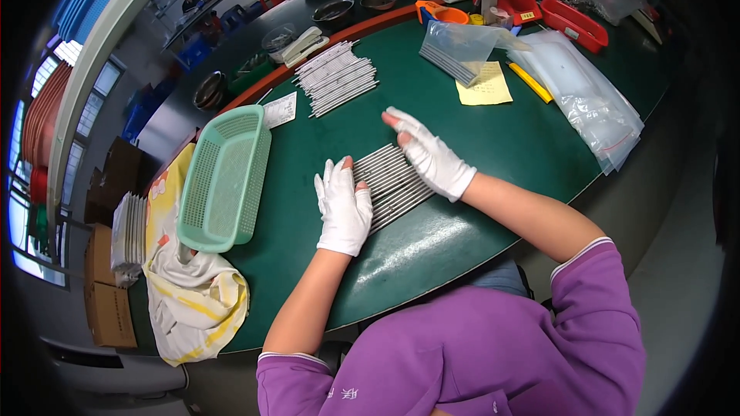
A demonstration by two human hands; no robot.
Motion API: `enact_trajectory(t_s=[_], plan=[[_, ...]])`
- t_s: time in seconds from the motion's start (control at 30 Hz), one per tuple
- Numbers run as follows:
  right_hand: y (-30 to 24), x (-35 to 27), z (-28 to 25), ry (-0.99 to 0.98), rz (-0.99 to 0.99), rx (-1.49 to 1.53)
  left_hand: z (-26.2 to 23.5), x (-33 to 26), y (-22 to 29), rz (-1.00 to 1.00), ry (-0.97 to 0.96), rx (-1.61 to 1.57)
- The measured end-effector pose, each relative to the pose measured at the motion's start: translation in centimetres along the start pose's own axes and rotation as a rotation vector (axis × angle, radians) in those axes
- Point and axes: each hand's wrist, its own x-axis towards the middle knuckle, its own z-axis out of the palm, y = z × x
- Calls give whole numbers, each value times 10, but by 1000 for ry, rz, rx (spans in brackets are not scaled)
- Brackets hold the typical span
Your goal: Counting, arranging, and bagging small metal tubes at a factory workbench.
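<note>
A row of thin silver metal rods (395, 184) lies side by side on the green table, directly between my hands. My left hand (344, 208), in a white glove with some fingertips bare, rests against the rods' left ends with its fingers stretched out. Over their right ends is my right hand (433, 156), gloved the same way, its fingers extended and pointing away from me. Neither hand grips a rod. Farther back lies a larger stack of similar rods (337, 78), beside a white slip of paper (280, 110).
A mint-green plastic basket (248, 223) stands at left, by a yellow-and-white cloth (195, 287). Toward the back right are a bag of grey rods (449, 66), a yellow note (486, 85), a yellow cutter (530, 82), clear plastic bags (582, 92) and red trays (574, 25).
</note>
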Motion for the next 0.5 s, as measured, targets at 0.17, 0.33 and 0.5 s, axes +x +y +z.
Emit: enact_trajectory(t_s=[0.17, 0.33, 0.5], plan=[[16, 10, 19, -71, 234, 503, 8, 0, -2, -11, 43, -34], [15, 11, 12, 89, 278, 818, 0, 2, -1, -8, 29, -47], [3, -5, 20, 38, 238, 692, -2, -2, 9, 45, 32, 107]])
